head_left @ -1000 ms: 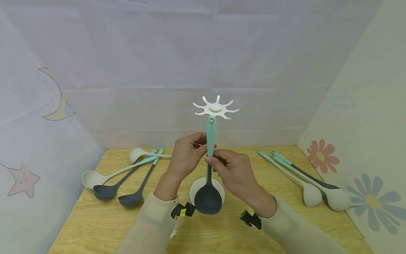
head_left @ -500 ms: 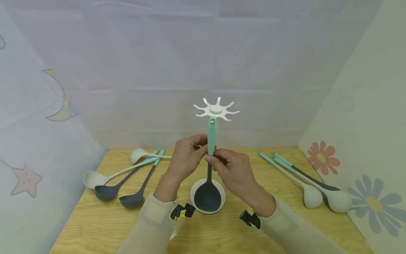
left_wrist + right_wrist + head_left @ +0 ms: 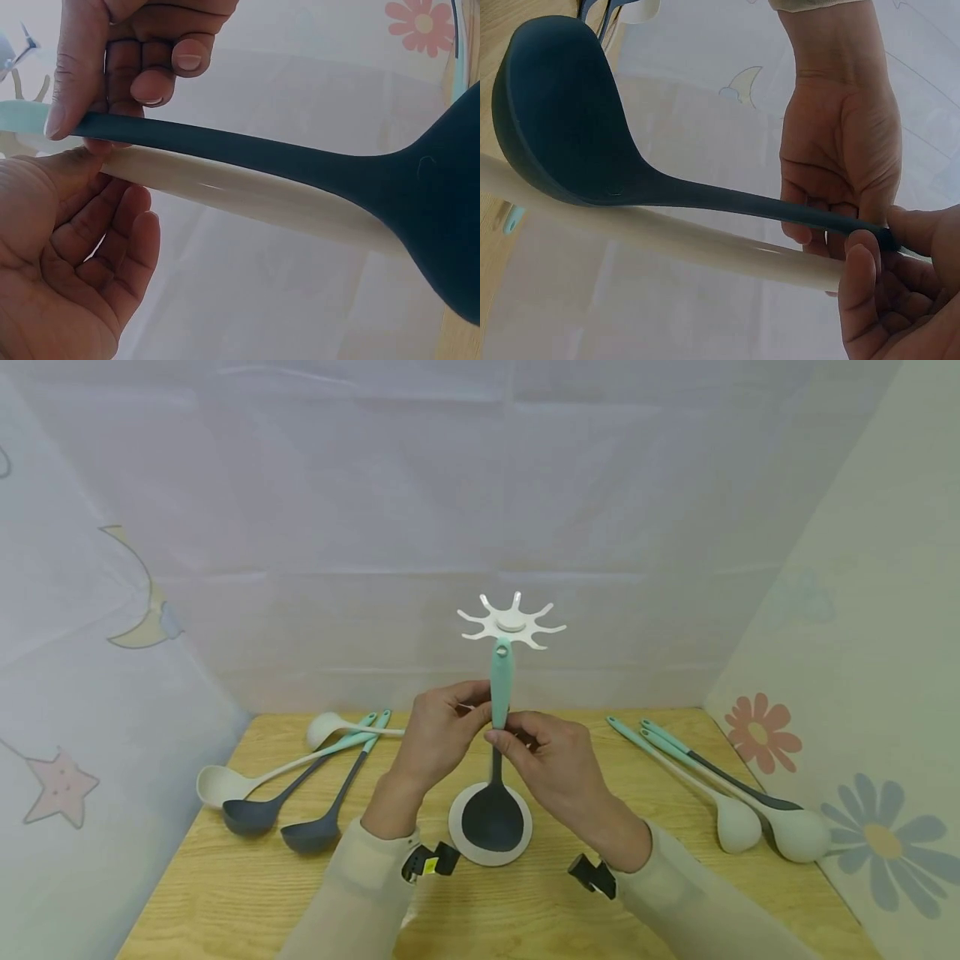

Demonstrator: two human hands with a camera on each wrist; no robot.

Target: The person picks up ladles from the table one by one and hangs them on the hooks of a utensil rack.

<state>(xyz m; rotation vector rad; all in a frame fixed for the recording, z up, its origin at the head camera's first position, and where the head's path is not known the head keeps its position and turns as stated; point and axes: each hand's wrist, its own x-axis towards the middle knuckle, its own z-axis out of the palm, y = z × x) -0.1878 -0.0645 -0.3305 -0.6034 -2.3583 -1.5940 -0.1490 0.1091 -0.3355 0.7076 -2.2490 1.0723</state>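
Note:
A dark ladle (image 3: 492, 820) with a mint handle (image 3: 502, 689) stands bowl-down in front of a white utensil stand. The handle's holed top overlaps one hook of the stand's star-shaped rack (image 3: 512, 623). My right hand (image 3: 551, 760) pinches the ladle between thumb and fingers where the mint handle meets the dark shaft. In the left wrist view my left hand (image 3: 71, 247) grips the stand's cream pole (image 3: 247, 202) just behind the ladle, its thumb right by the shaft. Over the round base (image 3: 487, 857), the bowl hangs close to the pole in the right wrist view.
On the left of the wooden table (image 3: 480, 918) lie several ladles, among them a white ladle (image 3: 225, 786) and a dark ladle (image 3: 311, 835). More lie at the right, including a white ladle (image 3: 738, 822). Patterned cloth walls (image 3: 360, 527) enclose the back and sides.
The ladle's bowl has swung slightly back, so it now sits within the base's outline in the head view. Both hands keep their holds.

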